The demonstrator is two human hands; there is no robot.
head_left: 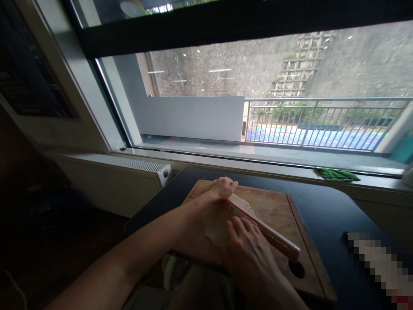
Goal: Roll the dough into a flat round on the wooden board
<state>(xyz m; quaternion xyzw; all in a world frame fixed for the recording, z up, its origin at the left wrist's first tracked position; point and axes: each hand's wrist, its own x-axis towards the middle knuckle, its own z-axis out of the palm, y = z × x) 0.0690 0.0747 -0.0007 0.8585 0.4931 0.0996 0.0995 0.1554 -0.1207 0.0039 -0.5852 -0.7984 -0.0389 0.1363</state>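
Observation:
A wooden rolling pin [279,240] lies diagonally over a wooden cutting board [269,199], with a printed label near its far end. Under and beside it spreads a flat, pale sheet of dough [213,227] with an uneven edge. At the pin's far left end, my left hand [225,188] is closed, its fingers curled around that end, which it mostly hides. My right hand [248,241] rests with fingers stretched out over the near side of the dough, the fingertips beside the pin's middle. It covers part of the dough.
The board sits on a dark table [325,206] with rounded corners. A pixelated object [380,267] lies at the table's right. A green cloth [337,174] is on the windowsill, and a white radiator [122,181] stands to the left below the window.

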